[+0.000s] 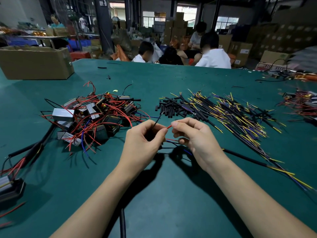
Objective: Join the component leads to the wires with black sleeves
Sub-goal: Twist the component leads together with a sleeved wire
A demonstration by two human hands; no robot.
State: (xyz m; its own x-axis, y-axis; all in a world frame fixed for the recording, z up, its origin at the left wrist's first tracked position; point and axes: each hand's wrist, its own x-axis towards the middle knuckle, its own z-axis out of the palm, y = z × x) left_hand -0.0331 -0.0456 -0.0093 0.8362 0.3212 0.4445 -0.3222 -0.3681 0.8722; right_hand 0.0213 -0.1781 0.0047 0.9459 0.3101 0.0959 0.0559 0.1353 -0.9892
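Note:
My left hand (145,139) and my right hand (192,134) meet over the green table (154,194). Between them runs a short red lead (169,126); the right thumb and forefinger pinch its end, and the left fingers hold its other side. A thin black wire (157,121) sticks up out of my left fist. More red, blue and black leads (171,141) hang between the palms, their source hidden. A black sheathed cable (243,156) with yellow and blue cores trails from under my right hand.
A heap of boxed components with red leads (91,115) lies at the left. Cut black sleeves (169,108) and a spread of sleeved yellow-and-blue wires (231,112) lie ahead on the right. A cardboard box (36,62) stands far left. People sit beyond the table's far edge.

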